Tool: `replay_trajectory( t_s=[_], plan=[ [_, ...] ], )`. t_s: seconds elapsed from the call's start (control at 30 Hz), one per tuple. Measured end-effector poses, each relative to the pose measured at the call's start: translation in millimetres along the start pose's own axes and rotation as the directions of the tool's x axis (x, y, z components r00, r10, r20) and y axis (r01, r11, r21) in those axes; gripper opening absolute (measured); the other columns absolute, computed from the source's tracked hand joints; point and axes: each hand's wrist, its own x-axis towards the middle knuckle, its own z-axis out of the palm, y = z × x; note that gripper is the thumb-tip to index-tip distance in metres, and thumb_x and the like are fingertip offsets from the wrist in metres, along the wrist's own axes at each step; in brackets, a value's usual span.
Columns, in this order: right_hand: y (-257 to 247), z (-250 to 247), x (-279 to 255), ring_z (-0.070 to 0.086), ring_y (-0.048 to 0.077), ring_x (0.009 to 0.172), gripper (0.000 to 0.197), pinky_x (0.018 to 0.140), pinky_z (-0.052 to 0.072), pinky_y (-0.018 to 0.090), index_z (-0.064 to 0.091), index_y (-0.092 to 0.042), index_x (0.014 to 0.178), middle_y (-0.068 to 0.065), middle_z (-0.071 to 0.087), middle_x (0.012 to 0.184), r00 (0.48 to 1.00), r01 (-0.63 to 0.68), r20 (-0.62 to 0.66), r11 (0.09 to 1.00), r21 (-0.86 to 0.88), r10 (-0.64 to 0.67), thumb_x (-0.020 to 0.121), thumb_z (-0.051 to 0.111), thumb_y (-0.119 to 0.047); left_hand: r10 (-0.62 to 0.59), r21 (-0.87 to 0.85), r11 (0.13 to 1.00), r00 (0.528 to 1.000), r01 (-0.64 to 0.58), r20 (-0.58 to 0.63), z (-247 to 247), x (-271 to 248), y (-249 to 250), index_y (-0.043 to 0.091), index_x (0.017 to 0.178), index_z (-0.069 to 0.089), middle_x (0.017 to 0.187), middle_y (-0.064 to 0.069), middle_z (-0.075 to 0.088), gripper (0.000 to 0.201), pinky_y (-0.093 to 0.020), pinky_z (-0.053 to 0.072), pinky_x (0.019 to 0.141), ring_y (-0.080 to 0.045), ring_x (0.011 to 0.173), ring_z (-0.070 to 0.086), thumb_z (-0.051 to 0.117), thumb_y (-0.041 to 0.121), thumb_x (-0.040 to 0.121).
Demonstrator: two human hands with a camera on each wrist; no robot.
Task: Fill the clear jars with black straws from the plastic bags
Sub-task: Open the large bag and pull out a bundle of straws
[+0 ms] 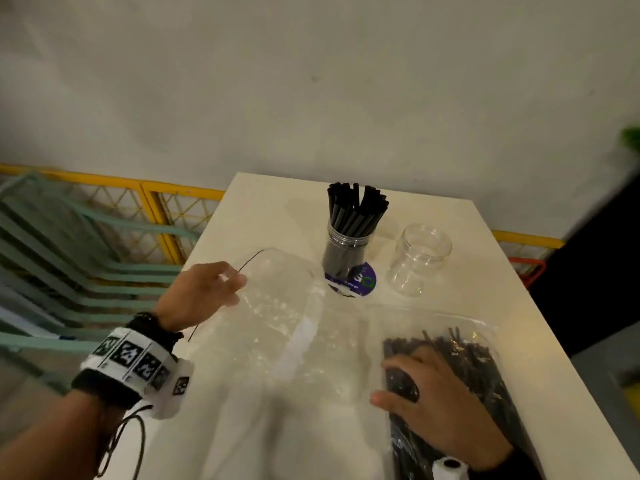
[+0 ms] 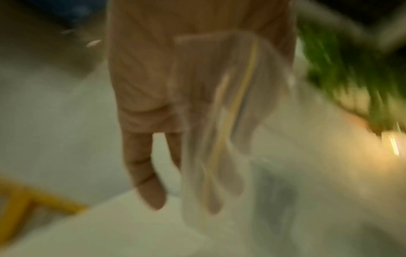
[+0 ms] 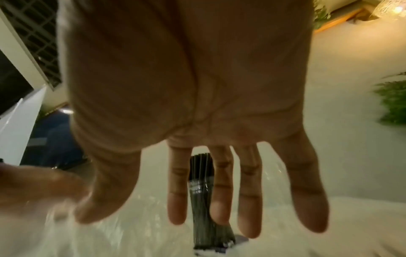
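Note:
A clear jar packed with black straws (image 1: 349, 244) stands upright at the back of the white table (image 1: 273, 209); the right wrist view shows this filled jar (image 3: 199, 200) between my fingers. To its right stands an empty clear jar (image 1: 419, 258). My left hand (image 1: 235, 282) pinches the edge of an empty clear plastic bag (image 1: 277, 327), and in the blurred left wrist view that bag (image 2: 222, 139) drapes over my fingers. My right hand (image 1: 398, 379) lies flat, fingers straight and spread, on a plastic bag full of black straws (image 1: 478, 368) at the front right.
A purple and white round label (image 1: 360, 280) lies under the filled jar. Stacked green chairs (image 1: 69, 258) and a yellow railing (image 1: 173, 192) stand left of the table. A dark shape (image 1: 588, 271) borders the table's right edge. A white wall rises behind.

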Motion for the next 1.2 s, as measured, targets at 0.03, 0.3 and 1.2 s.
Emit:
replay_trajectory(
  t_s=[0.03, 0.3, 1.2],
  plan=[
    [5.7, 3.4, -5.0, 0.046, 0.003, 0.105, 0.047, 0.09, 0.036, 0.02, 0.049, -0.043, 0.122, -0.013, 0.041, 0.114, 1.0, -0.022, 0.01, 0.999, 0.028, 0.022, 0.083, 0.054, -0.067, -0.083, 0.156, 0.985, 0.996, 0.08, 0.013, 8.7, 2.5, -9.3, 0.018, 0.121, 0.065, 0.113, -0.009, 0.077, 0.049, -0.039, 0.049, 0.089, -0.027, 0.108, 0.07, 0.065, 0.056, 0.089],
    [102.2, -6.1, -36.2, 0.056, 0.008, 0.076, 0.009, 0.068, 0.042, 0.022, 0.058, -0.03, 0.09, -0.005, 0.06, 0.086, 0.896, -0.332, -0.278, 0.938, 0.094, 0.346, 0.09, 0.064, -0.036, 0.192, 0.25, 0.96, 0.949, -0.129, -0.251, 18.9, -42.5, 22.9, 0.023, 0.115, 0.069, 0.118, -0.003, 0.073, 0.033, -0.036, 0.05, 0.083, -0.015, 0.069, 0.065, 0.069, 0.041, 0.088],
    [33.6, -219.5, -48.8, 0.065, 0.012, 0.068, 0.013, 0.06, 0.045, 0.02, 0.075, -0.027, 0.079, -0.005, 0.073, 0.072, 0.888, 0.149, -0.415, 0.978, -0.149, -0.199, 0.083, 0.071, -0.038, 0.35, -0.731, 0.676, 0.83, 0.097, 0.434, 143.7, -66.7, 238.0, 0.013, 0.089, 0.074, 0.074, -0.004, 0.074, 0.061, -0.027, 0.058, 0.058, -0.016, 0.066, 0.073, 0.058, 0.068, 0.07]
  ],
)
